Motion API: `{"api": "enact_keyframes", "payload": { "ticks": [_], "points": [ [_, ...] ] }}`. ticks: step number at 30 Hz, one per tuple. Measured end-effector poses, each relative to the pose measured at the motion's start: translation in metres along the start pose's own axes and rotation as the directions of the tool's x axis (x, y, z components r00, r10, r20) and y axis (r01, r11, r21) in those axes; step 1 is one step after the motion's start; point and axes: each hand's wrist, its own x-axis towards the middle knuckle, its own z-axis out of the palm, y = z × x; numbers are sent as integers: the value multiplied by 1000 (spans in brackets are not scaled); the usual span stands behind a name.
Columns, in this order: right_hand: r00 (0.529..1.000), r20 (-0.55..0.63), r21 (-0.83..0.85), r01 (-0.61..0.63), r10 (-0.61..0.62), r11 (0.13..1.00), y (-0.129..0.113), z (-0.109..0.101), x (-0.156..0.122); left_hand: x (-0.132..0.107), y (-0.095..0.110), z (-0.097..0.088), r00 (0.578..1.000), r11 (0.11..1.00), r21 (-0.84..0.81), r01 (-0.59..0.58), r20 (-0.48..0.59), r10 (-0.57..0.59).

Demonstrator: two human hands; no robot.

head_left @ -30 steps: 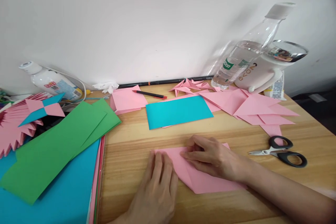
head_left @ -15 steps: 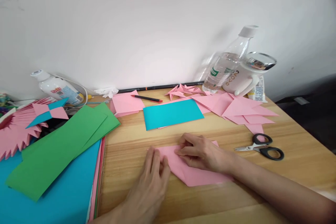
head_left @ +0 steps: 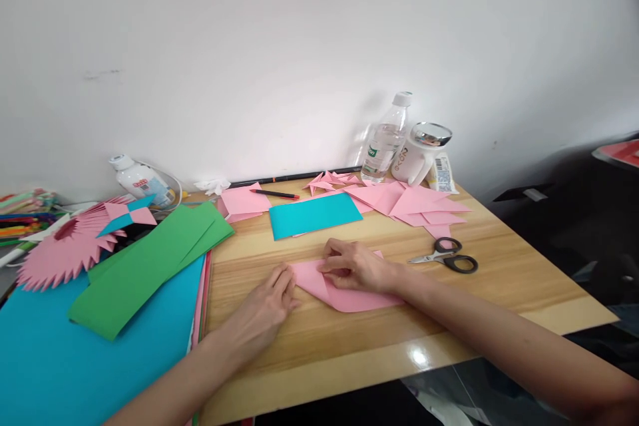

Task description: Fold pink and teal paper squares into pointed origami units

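Note:
A pink sheet of paper (head_left: 349, 296), partly folded, lies on the wooden table (head_left: 499, 279) in front of me. My left hand (head_left: 264, 303) rests flat beside its left tip, fingers stretched out and touching the paper's edge. My right hand (head_left: 352, 266) lies on top of the pink sheet with its fingers curled and pressed together onto a fold.
A cyan sheet (head_left: 314, 214) lies behind the pink one. Scissors (head_left: 446, 256) sit to the right. Folded pink pieces (head_left: 409, 201), a water bottle (head_left: 384, 141) and a white mug (head_left: 419, 154) stand at the back. Green strips (head_left: 150, 259) and a large cyan stack (head_left: 74, 359) fill the left.
The camera has pulled back and up, so the table looks smaller and its front edge shows. Both hands stay on the pink sheet; the left has slid to its left tip.

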Motion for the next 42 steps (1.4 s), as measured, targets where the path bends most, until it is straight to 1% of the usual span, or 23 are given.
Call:
{"api": "enact_keyframes", "payload": {
  "ticks": [3,6,10,12,15,18,20,24,27,30,31,32,33,35,38,40,42],
  "points": [
    [1000,20,-37,1,-1,999,1,0,0,-2,3,4,998,998,32,-62,30,61],
    [998,57,-84,7,-2,996,2,1,-1,-2,5,1,992,996,-27,-83,96,85],
    [996,91,-142,-8,21,990,-1,1,-1,2,9,-12,983,989,-148,-15,180,42],
    [992,109,-162,-46,65,986,-6,-1,0,5,11,-16,969,978,-206,20,245,32],
    [977,141,-178,-137,163,975,-16,-6,6,9,14,-18,941,965,-259,37,334,53],
    [964,145,-183,-195,223,964,-28,-10,17,12,15,-18,927,953,-298,57,370,60],
    [962,170,-146,-189,212,971,-36,-9,25,14,16,-21,915,948,-310,78,400,55],
    [941,297,-35,-159,162,987,-45,0,35,18,17,-29,871,942,-311,129,489,42],
    [936,295,-66,-179,190,982,-44,9,37,18,20,-31,847,937,-291,193,532,-9],
    [930,295,-106,-197,220,975,-43,13,41,17,27,-28,809,933,-220,283,578,-109],
    [927,297,-120,-202,230,972,-42,14,43,17,30,-28,790,934,-187,306,597,-139],
    [924,300,-133,-207,239,969,-43,14,45,18,34,-29,762,936,-149,319,628,-160],
    [920,303,-146,-211,247,967,-43,15,47,20,37,-31,749,941,-128,313,643,-161],
    [914,310,-170,-216,261,961,-43,16,53,24,43,-37,697,941,-42,336,682,-219],
    [904,321,-206,-226,284,952,-44,17,64,30,49,-43,692,951,-35,306,694,-197],
    [894,334,-226,-231,298,946,-45,16,72,31,51,-42,716,950,-62,305,673,-187],
    [882,355,-238,-234,309,942,-45,15,80,31,51,-37,739,949,-79,305,648,-183]
  ]
}}
